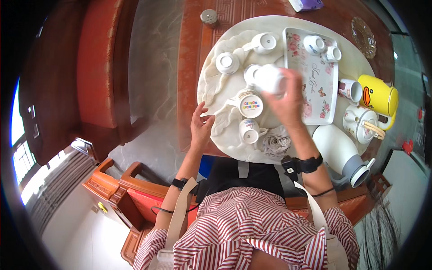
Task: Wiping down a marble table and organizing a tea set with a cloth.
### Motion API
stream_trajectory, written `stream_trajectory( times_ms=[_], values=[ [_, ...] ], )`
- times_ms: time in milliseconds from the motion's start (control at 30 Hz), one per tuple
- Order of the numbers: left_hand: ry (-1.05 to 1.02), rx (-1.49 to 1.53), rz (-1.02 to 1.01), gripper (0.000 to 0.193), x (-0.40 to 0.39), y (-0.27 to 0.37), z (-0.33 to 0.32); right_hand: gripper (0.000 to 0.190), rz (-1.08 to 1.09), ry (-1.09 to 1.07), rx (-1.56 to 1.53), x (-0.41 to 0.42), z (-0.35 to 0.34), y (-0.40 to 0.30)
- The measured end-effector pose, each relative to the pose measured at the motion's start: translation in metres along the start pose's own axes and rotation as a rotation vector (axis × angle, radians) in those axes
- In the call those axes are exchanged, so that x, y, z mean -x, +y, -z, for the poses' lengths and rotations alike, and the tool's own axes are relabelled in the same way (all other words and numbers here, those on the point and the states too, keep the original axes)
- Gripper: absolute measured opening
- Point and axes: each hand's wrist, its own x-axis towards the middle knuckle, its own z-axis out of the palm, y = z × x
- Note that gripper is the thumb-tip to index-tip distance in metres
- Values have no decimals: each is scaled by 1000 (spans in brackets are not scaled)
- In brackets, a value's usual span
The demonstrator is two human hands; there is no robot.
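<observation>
My right hand (287,98) is closed around a white cup (270,79), blurred, over the marble-look round board (233,152). Just left of it a white cup (250,75) stands partly covered by the held one. My left hand (201,123) hovers with fingers apart at the board's left edge, holding nothing. Upside-down cups stand on the board: a white cup (227,63), a white mug (265,43), a mug with coloured lettering on its base (250,105) and a printed mug (249,131). A crumpled grey cloth (276,141) lies near the front edge.
A flowered tray (311,119) holds two small white cups (314,45). To its right are a printed mug (351,91), a yellow kettle (378,94), a flowered teapot (361,123) and a large white-and-grey jug (337,145). A glass dish (363,37) lies on the wooden table behind.
</observation>
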Motion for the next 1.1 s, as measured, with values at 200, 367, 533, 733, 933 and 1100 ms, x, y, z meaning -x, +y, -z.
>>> stream_trajectory(
  times_ms=[200,367,533,733,933,1100],
  values=[
    [33,88,0,59,12,-7,7,59,217,-344,61,0,-102,-50],
    [52,27,28,56,20,-3,21,57,189,-446,218,7,-143,-43],
    [60,80,55,57,20,-5,27,59,195,-487,286,13,-152,-37],
    [35,125,13,57,13,-3,22,37,248,-388,332,19,-155,-27],
    [-21,97,-20,58,-7,-11,23,60,174,-548,446,21,-150,-34],
    [-17,226,-15,57,-19,-3,20,57,52,-300,76,7,-97,-41]
  ],
)
